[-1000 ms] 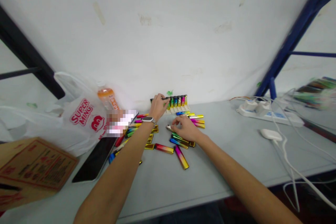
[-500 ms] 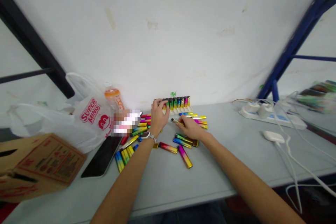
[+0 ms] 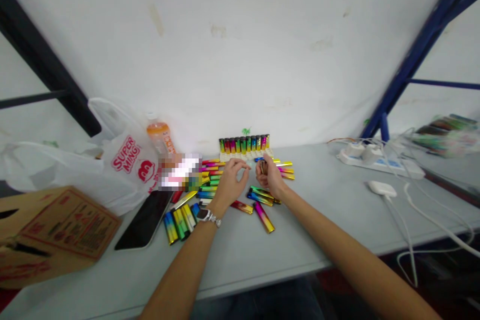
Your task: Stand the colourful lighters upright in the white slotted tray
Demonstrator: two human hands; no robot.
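My right hand (image 3: 272,177) is closed around a lighter (image 3: 263,164), whose dark top end shows between thumb and fingers. Left of it, my left hand (image 3: 231,180) has its thumb and fingers apart with nothing visible between them. A row of shiny multicoloured lighters (image 3: 243,145) stands upright in a pale holder (image 3: 228,157) against the wall. Many loose lighters lie on the table: a pile left of my left hand, a green and blue group (image 3: 260,196) below my right hand, and a pink and yellow one (image 3: 264,217) nearer me.
On the left are a cardboard box (image 3: 63,230), a dark tablet-like device (image 3: 144,222), a white plastic bag (image 3: 112,175) and an orange drink bottle (image 3: 159,135). A power strip (image 3: 386,164) and a white adapter (image 3: 381,189) with cables lie on the right.
My left hand has left the upright row and come down towards me, uncovering the row's left end. My right hand has turned upward, keeping its lighter. The view has shifted slightly.
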